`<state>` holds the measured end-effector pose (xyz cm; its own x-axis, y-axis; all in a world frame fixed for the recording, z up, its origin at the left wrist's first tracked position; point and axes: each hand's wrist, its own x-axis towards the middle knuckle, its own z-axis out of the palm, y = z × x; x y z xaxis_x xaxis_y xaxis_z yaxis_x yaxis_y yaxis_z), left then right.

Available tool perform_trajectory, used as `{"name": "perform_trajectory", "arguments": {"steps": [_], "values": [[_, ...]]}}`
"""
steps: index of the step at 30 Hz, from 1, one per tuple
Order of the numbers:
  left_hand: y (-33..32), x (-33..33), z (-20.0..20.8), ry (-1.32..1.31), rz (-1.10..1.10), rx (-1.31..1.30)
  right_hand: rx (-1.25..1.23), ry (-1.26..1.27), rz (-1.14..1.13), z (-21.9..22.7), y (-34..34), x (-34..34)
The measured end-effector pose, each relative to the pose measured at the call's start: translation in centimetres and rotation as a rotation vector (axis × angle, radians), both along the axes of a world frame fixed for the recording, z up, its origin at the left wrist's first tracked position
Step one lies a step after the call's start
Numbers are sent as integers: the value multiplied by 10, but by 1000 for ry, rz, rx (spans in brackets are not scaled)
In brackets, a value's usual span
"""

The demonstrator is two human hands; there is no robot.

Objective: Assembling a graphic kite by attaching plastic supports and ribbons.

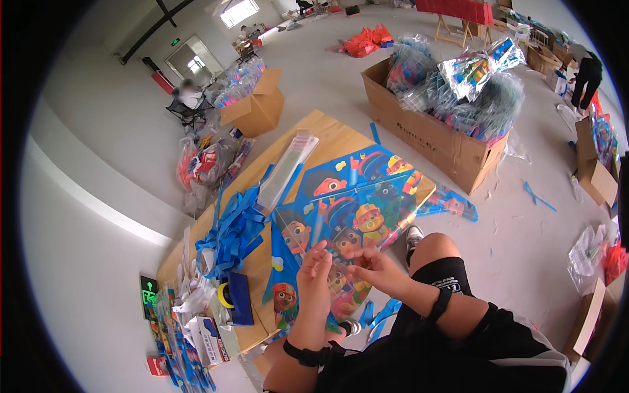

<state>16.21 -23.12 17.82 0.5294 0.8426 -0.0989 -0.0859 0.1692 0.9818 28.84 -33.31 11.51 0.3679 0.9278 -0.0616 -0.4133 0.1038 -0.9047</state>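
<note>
My left hand [316, 267] is raised over a blue printed plastic sheet [337, 213] with cartoon animal figures, its fingers curled together near the thumb. Close by on the right, my right hand [375, 270] has its thumb and forefinger in a pinch. Whatever lies between the fingertips of either hand is too small or too clear to make out. The sheet spreads across the wooden table [314, 124] and hangs over its right edge. Left of it lies a heap of blue plastic strips [234, 223]. A blue tape dispenser [240, 300] stands at the near left.
A stack of clear plastic sleeves [288, 167] lies on the table's far left part. White scraps [193, 288] pile along the left edge. Beyond stand a large carton [426, 124] of wrapped goods and a smaller carton [265, 105]. A person [586, 72] bends at the far right.
</note>
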Motion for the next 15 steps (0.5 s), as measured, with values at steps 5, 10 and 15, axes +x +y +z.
{"name": "perform_trajectory", "arguments": {"steps": [5,10,15], "values": [[27,7,-16,41,-72,105,0,-11,57,-10,19,13],[57,34,-28,197,-107,147,-46,72,-11,-22,45,30],[104,80,-58,274,-127,316,-93,173,-130,-37,81,50]]}}
